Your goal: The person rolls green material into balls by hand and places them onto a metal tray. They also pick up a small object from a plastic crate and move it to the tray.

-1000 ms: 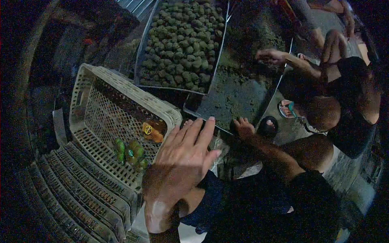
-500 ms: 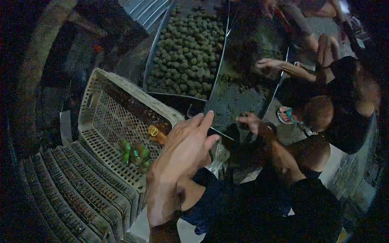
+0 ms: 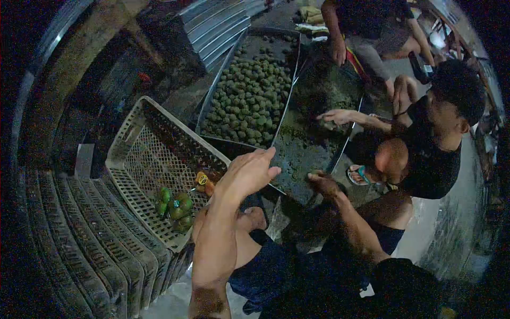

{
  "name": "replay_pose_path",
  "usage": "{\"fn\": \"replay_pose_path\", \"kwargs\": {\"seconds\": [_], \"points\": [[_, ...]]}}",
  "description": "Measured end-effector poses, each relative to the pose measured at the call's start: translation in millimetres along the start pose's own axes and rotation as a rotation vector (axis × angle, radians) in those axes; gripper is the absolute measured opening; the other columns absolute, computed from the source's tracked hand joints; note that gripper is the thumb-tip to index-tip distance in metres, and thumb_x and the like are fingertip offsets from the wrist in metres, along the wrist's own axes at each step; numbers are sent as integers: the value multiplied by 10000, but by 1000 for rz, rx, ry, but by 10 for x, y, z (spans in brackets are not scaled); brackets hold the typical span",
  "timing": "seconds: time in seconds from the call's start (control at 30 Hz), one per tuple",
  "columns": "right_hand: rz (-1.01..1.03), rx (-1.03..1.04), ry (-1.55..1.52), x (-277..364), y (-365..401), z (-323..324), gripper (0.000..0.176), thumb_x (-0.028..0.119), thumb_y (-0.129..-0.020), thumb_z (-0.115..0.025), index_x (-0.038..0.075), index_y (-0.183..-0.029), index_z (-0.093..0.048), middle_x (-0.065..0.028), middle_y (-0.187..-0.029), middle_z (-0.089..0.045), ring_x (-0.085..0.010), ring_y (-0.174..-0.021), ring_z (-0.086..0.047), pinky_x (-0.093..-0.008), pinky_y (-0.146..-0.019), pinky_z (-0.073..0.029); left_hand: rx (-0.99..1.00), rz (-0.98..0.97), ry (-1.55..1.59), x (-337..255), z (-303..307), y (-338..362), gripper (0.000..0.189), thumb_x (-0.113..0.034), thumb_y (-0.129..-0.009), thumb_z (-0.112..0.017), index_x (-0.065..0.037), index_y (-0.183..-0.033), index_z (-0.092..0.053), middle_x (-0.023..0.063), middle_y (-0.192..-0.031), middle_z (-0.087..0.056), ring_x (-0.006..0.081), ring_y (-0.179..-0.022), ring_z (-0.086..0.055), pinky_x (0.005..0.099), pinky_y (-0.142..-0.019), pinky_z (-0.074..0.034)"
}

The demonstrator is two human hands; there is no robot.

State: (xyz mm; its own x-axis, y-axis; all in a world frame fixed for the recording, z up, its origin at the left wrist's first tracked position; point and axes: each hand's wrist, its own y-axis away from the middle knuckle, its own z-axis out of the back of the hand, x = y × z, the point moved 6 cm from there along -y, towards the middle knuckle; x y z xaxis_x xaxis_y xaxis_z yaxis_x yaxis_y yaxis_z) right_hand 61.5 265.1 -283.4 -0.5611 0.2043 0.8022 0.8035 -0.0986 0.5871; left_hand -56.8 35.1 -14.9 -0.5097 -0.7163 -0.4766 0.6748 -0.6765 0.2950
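Observation:
My left hand [image 3: 249, 173] reaches over the near edge of the two metal trays, palm down, fingers stretched out and holding nothing that I can see. My right hand [image 3: 325, 185] is at the near right corner of the right tray [image 3: 304, 179], its fingers curled around a small greenish thing too dim to name. Dark, crumbly material [image 3: 303, 133] lies in that tray. The left tray [image 3: 199, 123] holds a heap of round, greenish-brown balls [image 3: 249, 95].
Left of my arm, a tilted plastic crate [image 3: 125, 125] holds green fruit [image 3: 180, 204] and an orange item [image 3: 204, 184]. Stacked crates [image 3: 90, 239] stand below it. A crouching co-worker's hand [image 3: 340, 117] is over the right tray; another person [image 3: 366, 21] sits behind.
The view has tilted up, showing more of the trays and the people. My left hand stays stretched near the trays' edge. My right hand is now slightly lower in view, its fingers curled.

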Motion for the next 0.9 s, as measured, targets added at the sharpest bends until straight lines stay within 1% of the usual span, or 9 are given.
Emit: {"fn": "replay_pose_path", "kwargs": {"seconds": [0.07,0.1,0.17,0.2,0.23,0.3,0.4,0.47,0.9], "points": [[-109,16,-304,280,272,-160,319,358,-873,-593,113,-1074,-634,-63,-987,-636,-212,-702,-582,-366,-574,-449,-61,-64,37,-50,88,21,383,-221,-865,-584,-12,-1183,-541,194,-1183,-570,350,-1079,-555,416,-915,-446],[-132,34,-261,224,221,-118,314,358,-876,-588,109,-1061,-636,-61,-974,-637,-204,-690,-576,-357,-565,-441,-75,-67,38,-59,112,18,383,-221,-865,-584,-12,-1183,-541,194,-1183,-570,350,-1079,-555,416,-915,-446],[-211,86,-139,14,70,-14,302,357,-883,-573,99,-1025,-643,-56,-932,-639,-180,-653,-560,-332,-537,-417,-190,-147,61,-117,201,8,224,-179,-854,-577,-23,-1014,-579,181,-1033,-604,365,-980,-578,439,-826,-461],[-204,87,-132,-223,-99,78,302,357,-883,-573,99,-1025,-643,-56,-932,-639,-180,-653,-560,-332,-537,-417,-200,-148,61,-119,207,5,224,-179,-854,-577,-23,-1014,-579,181,-1033,-604,365,-980,-578,439,-826,-461],[280,-6,355,-253,-288,208,317,361,-884,-576,98,-1051,-633,-57,-940,-646,-175,-654,-562,-334,-543,-414,-250,-163,90,-124,233,14,177,-162,-853,-569,-25,-965,-566,176,-974,-601,372,-947,-577,444,-797,-458],[773,-99,840,-101,-223,100,333,364,-885,-579,96,-1077,-623,-58,-947,-652,-169,-654,-563,-336,-548,-411,-306,-174,120,-122,247,49,134,-145,-852,-561,-28,-915,-553,171,-915,-598,378,-914,-576,450,-768,-454],[278,-82,549,168,14,-56,342,370,-886,-578,95,-1084,-623,-60,-964,-647,-173,-681,-565,-341,-575,-414,-344,-150,124,-84,250,88,119,-134,-860,-548,-27,-913,-553,168,-916,-607,378,-900,-581,438,-763,-459],[151,4,379,332,172,-154,348,373,-886,-577,94,-1089,-622,-62,-976,-644,-175,-698,-566,-345,-592,-415,-382,-174,129,-72,276,102,115,-130,-865,-540,-27,-916,-556,170,-910,-609,375,-895,-584,434,-762,-461],[135,-27,445,423,217,-215,386,396,-889,-572,90,-1120,-619,-74,-1051,-625,-192,-813,-573,-367,-707,-427,-364,-157,132,-33,298,115,185,-204,-861,-557,-21,-879,-576,170,-908,-609,364,-897,-589,447,-759,-468]]}}
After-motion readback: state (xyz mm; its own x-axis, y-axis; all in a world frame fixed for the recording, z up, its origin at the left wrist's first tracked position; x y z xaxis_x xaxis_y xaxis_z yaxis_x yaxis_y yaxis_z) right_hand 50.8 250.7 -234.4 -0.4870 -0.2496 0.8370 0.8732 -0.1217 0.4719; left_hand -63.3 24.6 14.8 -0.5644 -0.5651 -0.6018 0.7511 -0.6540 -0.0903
